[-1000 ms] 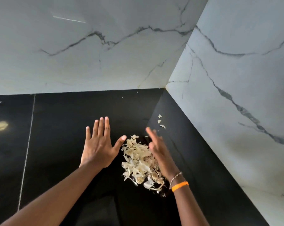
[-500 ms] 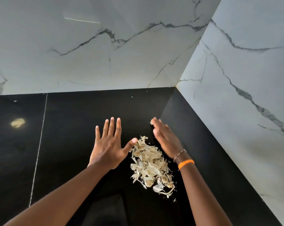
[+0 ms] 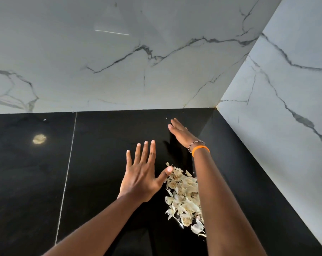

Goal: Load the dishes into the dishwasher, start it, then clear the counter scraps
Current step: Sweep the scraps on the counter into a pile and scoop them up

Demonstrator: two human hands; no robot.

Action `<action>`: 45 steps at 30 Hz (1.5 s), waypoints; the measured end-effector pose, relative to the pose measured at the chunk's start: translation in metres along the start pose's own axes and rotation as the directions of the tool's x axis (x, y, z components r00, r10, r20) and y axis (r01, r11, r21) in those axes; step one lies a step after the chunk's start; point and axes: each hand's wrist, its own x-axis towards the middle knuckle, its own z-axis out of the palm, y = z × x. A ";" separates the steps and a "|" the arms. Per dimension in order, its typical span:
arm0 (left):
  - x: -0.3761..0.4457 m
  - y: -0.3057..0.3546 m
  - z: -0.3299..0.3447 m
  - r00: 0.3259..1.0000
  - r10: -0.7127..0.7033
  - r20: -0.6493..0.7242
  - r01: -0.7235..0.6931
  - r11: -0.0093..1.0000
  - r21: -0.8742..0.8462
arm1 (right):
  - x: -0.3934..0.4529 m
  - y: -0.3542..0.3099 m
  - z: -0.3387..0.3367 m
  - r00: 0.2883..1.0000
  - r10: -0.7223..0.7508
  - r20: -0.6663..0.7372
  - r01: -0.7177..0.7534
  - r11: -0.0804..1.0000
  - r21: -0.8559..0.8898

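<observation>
From the head view, a pile of pale scraps (image 3: 184,198) lies on the glossy black tabletop (image 3: 104,145), between the two forearms. The scraps are thin, papery flakes, cream to off-white, loosely heaped in a long mound, with a few rounder, tan, ridged bits among them. The near end of the mound thins out to some curled white slivers.

The left hand (image 3: 141,178) lies flat, palm down, fingers straight and spread, just left of the pile; its thumb tip touches the pile's far left edge. The right hand (image 3: 180,133) is reached out beyond the pile toward the back corner, fingers straight and together, turned partly on edge, holding nothing. Whether it touches the tabletop cannot be told. Its forearm passes over the pile's right side and hides part of it. On the right wrist sit an orange band (image 3: 201,150) and a beaded bracelet (image 3: 194,144).

A few tiny pale specks (image 3: 166,118) lie just beyond the right fingertips. White marble walls (image 3: 138,71) with grey veins meet at the corner past both hands.
</observation>
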 end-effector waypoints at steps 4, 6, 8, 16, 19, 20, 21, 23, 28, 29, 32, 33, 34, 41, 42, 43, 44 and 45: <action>0.000 0.000 -0.001 1.000 0.011 0.019 -0.011 1.000 -0.020 | 0.027 -0.013 0.022 0.997 0.017 -0.072 -0.033 0.974 -0.225; -0.001 0.000 -0.003 0.999 0.021 0.030 -0.020 0.999 -0.034 | 0.029 -0.011 0.025 0.996 0.002 -0.092 -0.026 0.965 -0.260; -0.001 0.000 -0.004 0.999 0.030 0.031 -0.028 0.999 -0.043 | 0.029 -0.008 0.024 0.997 -0.010 -0.081 -0.014 0.960 -0.281; -0.001 -0.001 -0.005 0.999 0.029 0.032 -0.027 0.998 -0.052 | 0.021 -0.010 0.020 0.997 -0.036 -0.062 0.014 0.943 -0.333; -0.001 -0.001 -0.003 0.999 0.033 0.024 -0.031 0.997 -0.065 | -0.009 -0.004 0.022 0.998 -0.059 -0.036 0.049 0.972 -0.231; -0.001 -0.001 -0.003 0.999 0.034 0.022 -0.032 0.997 -0.069 | -0.025 -0.002 0.024 0.997 -0.070 -0.025 0.065 0.982 -0.180; 0.000 -0.002 -0.003 0.999 0.036 0.018 -0.035 0.997 -0.068 | -0.045 0.002 0.026 0.996 -0.088 -0.009 0.086 0.987 -0.134; -0.001 -0.002 -0.003 0.999 0.049 0.025 -0.047 0.997 -0.058 | -0.090 0.011 0.031 0.992 -0.119 0.038 0.122 0.988 -0.098; 0.000 -0.001 -0.001 0.997 0.070 0.040 -0.069 0.997 -0.024 | -0.179 0.030 0.012 0.999 -0.032 0.027 0.029 0.994 0.106; -0.001 -0.001 -0.002 0.995 0.087 0.054 -0.086 0.996 -0.011 | -0.185 0.038 0.008 0.998 -0.010 -0.059 0.020 0.985 0.171; -0.001 -0.002 -0.003 0.984 0.158 0.087 -0.161 0.987 0.026 | -0.185 0.062 0.012 0.952 0.127 -0.278 -0.075 0.979 0.191; 0.000 -0.001 -0.003 0.974 0.199 0.108 -0.204 0.978 0.043 | -0.182 0.066 0.018 0.942 0.162 -0.295 -0.135 0.985 0.110; 0.000 -0.001 -0.003 0.962 0.240 0.131 -0.249 0.967 0.060 | -0.178 0.068 0.025 0.938 0.164 -0.306 -0.179 0.984 -0.019; 0.002 -0.002 -0.002 0.894 0.388 0.222 -0.416 0.904 0.096 | -0.174 0.058 0.058 0.978 -0.049 -0.202 -0.028 0.932 -0.361; 0.000 -0.001 -0.004 0.869 0.426 0.251 -0.457 0.886 0.081 | -0.178 0.051 0.063 0.980 -0.050 -0.192 -0.016 0.945 -0.327; -0.004 0.000 -0.006 0.839 0.465 0.283 -0.500 0.863 0.065 | -0.183 0.045 0.070 0.982 -0.046 -0.185 -0.009 0.957 -0.289; -0.009 0.001 -0.008 0.812 0.501 0.301 -0.539 0.841 0.054 | -0.188 0.037 0.076 0.981 -0.046 -0.187 -0.004 0.966 -0.258; -0.015 0.002 -0.009 0.791 0.528 0.310 -0.566 0.823 0.043 | -0.194 0.030 0.082 0.980 -0.048 -0.191 0.000 0.971 -0.239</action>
